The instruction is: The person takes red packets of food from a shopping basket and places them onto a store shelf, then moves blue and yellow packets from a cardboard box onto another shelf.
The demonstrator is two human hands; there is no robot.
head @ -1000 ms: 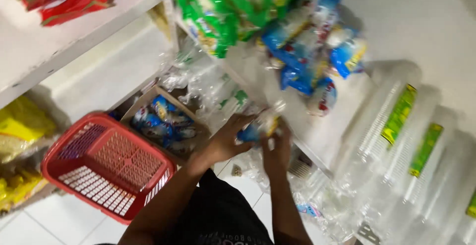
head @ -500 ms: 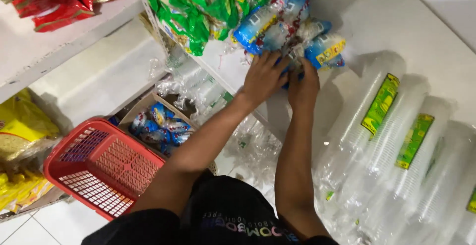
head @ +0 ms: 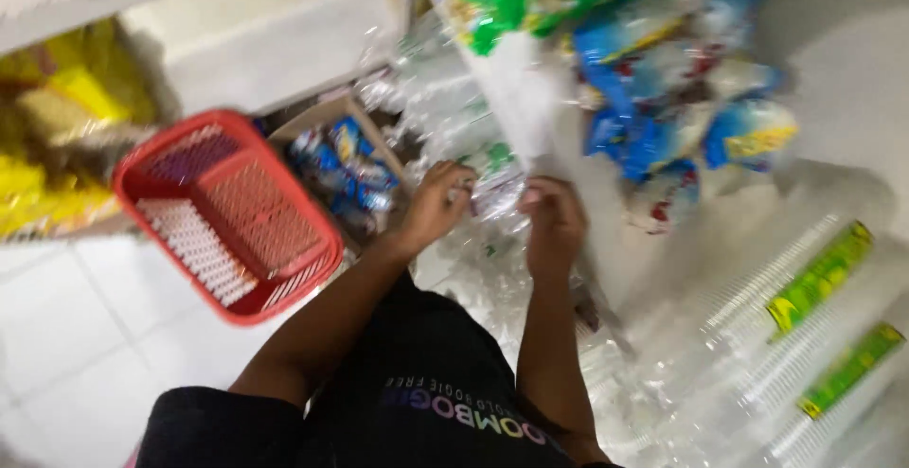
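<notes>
A: Hands?
B: Left hand and right hand both pinch one clear plastic packet, held in front of the white shelf edge.
A: Surroundings?
B: Red basket on the floor left; blue snack packs above.

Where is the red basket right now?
In the head view, the red basket sits at the left on the white floor, beside the person's left arm and in front of a box of blue packets.

From where I watch, both forearms are bare to the elbow — no watch, no rings on the left hand or right hand. Below them, a black garment with pale, blurred lettering — purple-tinted.
</notes>
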